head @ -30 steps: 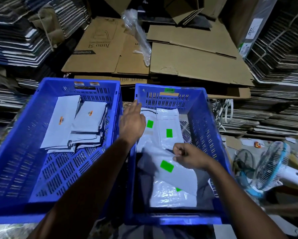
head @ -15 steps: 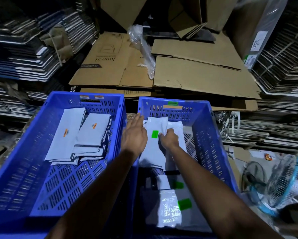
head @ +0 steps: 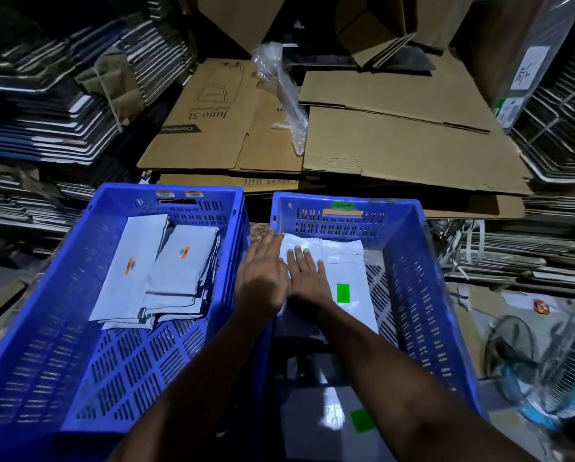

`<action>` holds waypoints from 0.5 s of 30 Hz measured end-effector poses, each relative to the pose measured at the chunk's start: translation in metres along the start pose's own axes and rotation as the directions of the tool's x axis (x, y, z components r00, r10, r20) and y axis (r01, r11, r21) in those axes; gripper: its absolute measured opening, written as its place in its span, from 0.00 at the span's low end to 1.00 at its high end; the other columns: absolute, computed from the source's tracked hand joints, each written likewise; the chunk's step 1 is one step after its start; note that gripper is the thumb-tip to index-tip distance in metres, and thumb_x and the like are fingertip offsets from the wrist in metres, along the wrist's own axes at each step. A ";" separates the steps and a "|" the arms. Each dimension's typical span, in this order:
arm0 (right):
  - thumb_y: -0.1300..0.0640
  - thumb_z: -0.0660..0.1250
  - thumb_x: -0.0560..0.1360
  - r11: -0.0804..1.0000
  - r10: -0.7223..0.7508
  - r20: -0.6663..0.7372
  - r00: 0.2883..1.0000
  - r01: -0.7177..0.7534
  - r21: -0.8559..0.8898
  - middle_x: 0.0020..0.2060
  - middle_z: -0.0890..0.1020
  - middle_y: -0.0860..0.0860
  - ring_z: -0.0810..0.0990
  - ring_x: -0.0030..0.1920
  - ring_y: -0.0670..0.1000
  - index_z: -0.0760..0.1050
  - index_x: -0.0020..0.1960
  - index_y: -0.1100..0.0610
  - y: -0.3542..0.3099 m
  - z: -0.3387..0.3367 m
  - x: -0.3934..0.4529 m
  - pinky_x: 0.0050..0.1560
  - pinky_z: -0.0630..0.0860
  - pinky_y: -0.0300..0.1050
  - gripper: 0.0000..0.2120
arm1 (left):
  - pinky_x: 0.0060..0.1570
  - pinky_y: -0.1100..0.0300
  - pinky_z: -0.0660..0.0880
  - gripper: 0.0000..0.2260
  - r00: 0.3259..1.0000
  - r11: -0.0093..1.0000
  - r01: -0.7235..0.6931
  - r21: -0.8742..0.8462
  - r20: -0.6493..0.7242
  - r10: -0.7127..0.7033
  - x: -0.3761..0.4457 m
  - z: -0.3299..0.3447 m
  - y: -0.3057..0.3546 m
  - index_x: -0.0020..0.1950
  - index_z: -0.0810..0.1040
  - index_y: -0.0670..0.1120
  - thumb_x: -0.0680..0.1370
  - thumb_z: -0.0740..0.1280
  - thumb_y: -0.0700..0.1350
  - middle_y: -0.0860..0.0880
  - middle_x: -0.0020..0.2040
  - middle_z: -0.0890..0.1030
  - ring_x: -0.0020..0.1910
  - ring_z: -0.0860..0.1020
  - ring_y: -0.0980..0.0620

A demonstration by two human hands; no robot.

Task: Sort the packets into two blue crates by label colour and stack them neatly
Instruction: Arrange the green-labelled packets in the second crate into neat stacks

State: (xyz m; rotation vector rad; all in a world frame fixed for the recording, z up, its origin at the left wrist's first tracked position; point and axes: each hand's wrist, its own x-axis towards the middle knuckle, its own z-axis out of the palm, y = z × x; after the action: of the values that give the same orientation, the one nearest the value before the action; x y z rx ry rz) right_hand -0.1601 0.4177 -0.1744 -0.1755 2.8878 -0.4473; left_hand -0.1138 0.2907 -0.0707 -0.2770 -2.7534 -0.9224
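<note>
Both hands lie flat, fingers straight, gripping nothing: left hand point(head: 262, 275) and right hand point(head: 307, 275) press the green-label packet point(head: 346, 295) in the right crate point(head: 412, 261). To stack neatly, the person should probably square its edges against the packets beneath before releasing pressure.

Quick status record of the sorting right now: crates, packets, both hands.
left crate: orange-label packets, two overlapping piles at far end
right crate: green-label packets, stacked at far end
loose packet: green label, near end of right crate
left hand: flat, at stack's left edge
right hand: flat, pressing on top packet
</note>
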 end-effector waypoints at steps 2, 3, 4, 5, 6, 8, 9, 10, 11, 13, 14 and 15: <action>0.45 0.49 0.83 1.000 0.008 0.000 1.000 -0.008 -0.010 0.81 0.41 0.51 0.39 0.80 0.52 0.43 0.81 0.53 0.001 0.008 0.005 0.78 0.40 0.57 0.31 | 0.73 0.44 0.64 0.25 1.000 1.000 0.002 0.011 -0.005 -0.002 0.000 0.003 -0.002 0.75 0.69 0.41 0.79 0.56 0.45 0.43 0.76 0.67 0.76 0.65 0.43; 0.45 0.50 0.83 1.000 0.004 -0.008 1.000 -0.004 -0.019 0.81 0.41 0.51 0.39 0.80 0.53 0.43 0.81 0.54 0.002 0.011 0.007 0.78 0.40 0.58 0.31 | 0.74 0.45 0.64 0.25 1.000 1.000 0.027 0.010 0.003 -0.027 0.001 0.002 -0.001 0.76 0.68 0.42 0.78 0.57 0.45 0.44 0.77 0.67 0.77 0.64 0.44; 0.45 0.51 0.83 1.000 -0.001 -0.009 1.000 0.001 -0.028 0.80 0.41 0.52 0.39 0.80 0.54 0.43 0.81 0.54 0.003 0.014 0.009 0.78 0.40 0.58 0.32 | 0.74 0.46 0.63 0.26 0.998 0.998 0.056 0.007 0.015 -0.056 0.002 0.002 0.000 0.76 0.68 0.43 0.77 0.57 0.45 0.46 0.78 0.66 0.77 0.63 0.45; 0.45 0.51 0.83 0.999 -0.003 -0.010 1.000 0.002 -0.035 0.80 0.41 0.52 0.39 0.80 0.54 0.43 0.81 0.54 0.002 0.016 0.011 0.78 0.40 0.58 0.32 | 0.75 0.48 0.63 0.27 0.997 0.997 0.076 0.015 0.022 -0.077 0.003 0.002 0.003 0.77 0.67 0.45 0.76 0.58 0.44 0.47 0.78 0.65 0.77 0.62 0.46; 0.45 0.51 0.83 0.999 0.001 -0.006 1.000 -0.001 -0.040 0.80 0.41 0.52 0.39 0.80 0.55 0.44 0.81 0.54 0.002 0.018 0.012 0.78 0.40 0.58 0.32 | 0.75 0.50 0.62 0.28 0.996 0.996 0.090 0.028 0.026 -0.091 0.004 0.002 0.004 0.77 0.67 0.45 0.76 0.58 0.44 0.48 0.79 0.64 0.78 0.62 0.47; 0.45 0.52 0.82 0.999 0.004 -0.005 1.000 -0.004 -0.054 0.81 0.42 0.53 0.39 0.80 0.55 0.44 0.81 0.54 0.003 0.020 0.015 0.78 0.40 0.59 0.32 | 0.74 0.54 0.60 0.28 0.993 0.992 0.108 0.061 0.035 -0.111 0.007 0.002 0.006 0.77 0.67 0.46 0.75 0.58 0.44 0.49 0.79 0.63 0.78 0.61 0.49; 0.45 0.52 0.82 0.998 0.001 -0.013 1.000 -0.002 -0.063 0.81 0.43 0.53 0.40 0.80 0.56 0.45 0.81 0.54 0.003 0.022 0.017 0.78 0.41 0.59 0.32 | 0.74 0.55 0.60 0.28 0.992 0.990 0.116 0.075 0.045 -0.119 0.007 0.001 0.007 0.77 0.66 0.46 0.76 0.57 0.44 0.50 0.79 0.63 0.78 0.61 0.49; 0.45 0.52 0.82 0.997 -0.003 -0.018 1.000 0.002 -0.071 0.81 0.44 0.53 0.41 0.80 0.56 0.45 0.81 0.54 0.003 0.023 0.017 0.78 0.42 0.59 0.33 | 0.73 0.55 0.60 0.28 0.990 0.989 0.121 0.085 0.055 -0.126 0.008 0.001 0.007 0.77 0.66 0.47 0.76 0.56 0.45 0.50 0.79 0.62 0.78 0.61 0.49; 0.45 0.53 0.82 0.997 -0.005 -0.020 1.000 0.003 -0.077 0.81 0.44 0.53 0.41 0.80 0.57 0.46 0.81 0.54 0.003 0.024 0.018 0.78 0.42 0.59 0.33 | 0.73 0.55 0.60 0.28 0.989 0.988 0.126 0.092 0.064 -0.132 0.008 0.000 0.008 0.78 0.65 0.47 0.76 0.56 0.46 0.50 0.79 0.62 0.78 0.61 0.50; 0.44 0.54 0.81 0.996 -0.002 -0.012 1.000 0.001 -0.085 0.81 0.45 0.53 0.41 0.80 0.57 0.46 0.81 0.53 0.003 0.026 0.019 0.78 0.42 0.59 0.33 | 0.73 0.55 0.59 0.27 0.988 0.987 0.132 0.095 0.070 -0.138 0.008 -0.001 0.009 0.78 0.64 0.48 0.78 0.57 0.45 0.51 0.80 0.61 0.78 0.60 0.50; 0.44 0.54 0.81 0.996 0.003 -0.011 1.000 -0.004 -0.087 0.81 0.44 0.53 0.41 0.80 0.57 0.46 0.81 0.52 0.003 0.026 0.018 0.78 0.42 0.59 0.33 | 0.73 0.55 0.60 0.27 0.989 0.987 0.125 0.096 0.068 -0.132 0.008 -0.001 0.009 0.78 0.64 0.47 0.78 0.57 0.44 0.51 0.80 0.61 0.78 0.60 0.50; 0.43 0.54 0.81 0.996 0.009 -0.008 1.000 -0.010 -0.086 0.81 0.44 0.52 0.40 0.80 0.57 0.46 0.81 0.52 0.002 0.026 0.018 0.78 0.42 0.59 0.33 | 0.73 0.54 0.60 0.27 0.991 0.989 0.112 0.097 0.065 -0.119 0.007 -0.003 0.011 0.78 0.65 0.47 0.78 0.57 0.45 0.51 0.79 0.62 0.78 0.61 0.49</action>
State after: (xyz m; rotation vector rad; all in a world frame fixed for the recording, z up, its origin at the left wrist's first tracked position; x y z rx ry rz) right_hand -0.1720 0.4100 -0.2027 -0.1741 2.9163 -0.3233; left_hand -0.1173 0.2981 -0.0608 -0.1371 -2.8942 -0.8226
